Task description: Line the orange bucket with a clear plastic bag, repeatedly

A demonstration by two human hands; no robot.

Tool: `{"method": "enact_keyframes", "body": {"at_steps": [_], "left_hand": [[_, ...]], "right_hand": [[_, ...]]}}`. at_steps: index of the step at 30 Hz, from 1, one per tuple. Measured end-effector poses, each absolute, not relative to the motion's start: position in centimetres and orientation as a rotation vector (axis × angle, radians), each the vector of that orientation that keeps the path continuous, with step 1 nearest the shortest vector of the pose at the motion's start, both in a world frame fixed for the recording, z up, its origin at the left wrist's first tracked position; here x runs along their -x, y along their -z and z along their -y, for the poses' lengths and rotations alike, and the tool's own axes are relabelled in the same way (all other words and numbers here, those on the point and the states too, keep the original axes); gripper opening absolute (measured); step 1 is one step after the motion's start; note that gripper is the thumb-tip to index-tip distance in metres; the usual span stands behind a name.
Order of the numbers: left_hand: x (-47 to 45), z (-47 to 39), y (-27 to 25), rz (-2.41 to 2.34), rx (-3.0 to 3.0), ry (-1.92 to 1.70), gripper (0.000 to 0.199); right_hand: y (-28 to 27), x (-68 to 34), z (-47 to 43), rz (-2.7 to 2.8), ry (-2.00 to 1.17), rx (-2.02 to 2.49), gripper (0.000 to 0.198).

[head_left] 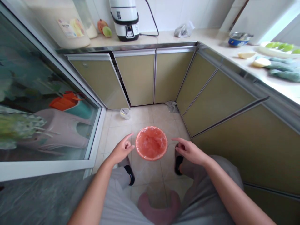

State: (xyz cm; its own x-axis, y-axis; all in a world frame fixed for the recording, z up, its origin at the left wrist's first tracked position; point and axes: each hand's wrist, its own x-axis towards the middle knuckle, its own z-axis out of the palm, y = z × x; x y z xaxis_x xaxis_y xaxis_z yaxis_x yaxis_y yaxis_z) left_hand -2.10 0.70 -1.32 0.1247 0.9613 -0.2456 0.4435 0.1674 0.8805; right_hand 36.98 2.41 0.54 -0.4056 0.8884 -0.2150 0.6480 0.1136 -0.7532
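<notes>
Glass door (70, 131), left. My left hand (122, 149): index finger extended, thumb apart from it, nothing gripped; tips just beside bucket. Small clear tub (125, 114) on floor beyond. Orange bucket (151, 153), clear film inside, on tiled floor (146, 173) between my hands. Grey rag (172, 107) near cabinets (174, 75). My right hand (191, 151): index finger pointing at bucket, thumb apart, nothing gripped.

Bin (151, 143) on floor (145, 171), between left hand (121, 150) and right hand (191, 150). Beyond bin: tub (125, 114) left, cloth (172, 107) right, by cabinets (134, 79). Cooker (126, 20) on counter (164, 38), between fruit (104, 28) and plastic bag (184, 30).
</notes>
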Motion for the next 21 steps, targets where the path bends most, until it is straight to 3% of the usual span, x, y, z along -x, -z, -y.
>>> {"method": "enact_keyframes", "body": {"at_steps": [2,5,7,10,15,21], "left_hand": [[-0.3,-1.0,-4.0,-1.318,-1.438,-0.936,0.089],[-3.4,-1.3,-11.1,-1.126,-1.526,-1.295,0.101],[-4.5,-2.8,-12.7,-1.030,-1.581,-1.456,0.108],[-4.1,-7.4,-9.0,-1.064,-1.558,-1.538,0.114],[-1.3,-14.2,1.4,-1.322,-1.400,-1.388,0.110],[-0.1,-15.7,3.1,-1.322,-1.359,-1.392,0.115]], "right_hand": [[-4.9,-35.2,-2.3,1.982,-1.111,1.239,0.068],[-10.6,-32.0,-2.2,1.807,-0.975,0.963,0.084],[-12.0,-30.2,-3.4,1.713,-0.884,0.875,0.096],[-8.8,-28.9,-7.8,1.622,-0.814,0.915,0.105],[-0.1,-29.1,-14.3,1.650,-0.862,1.147,0.103],[1.7,-29.9,-16.2,1.680,-0.841,1.174,0.104]]}}
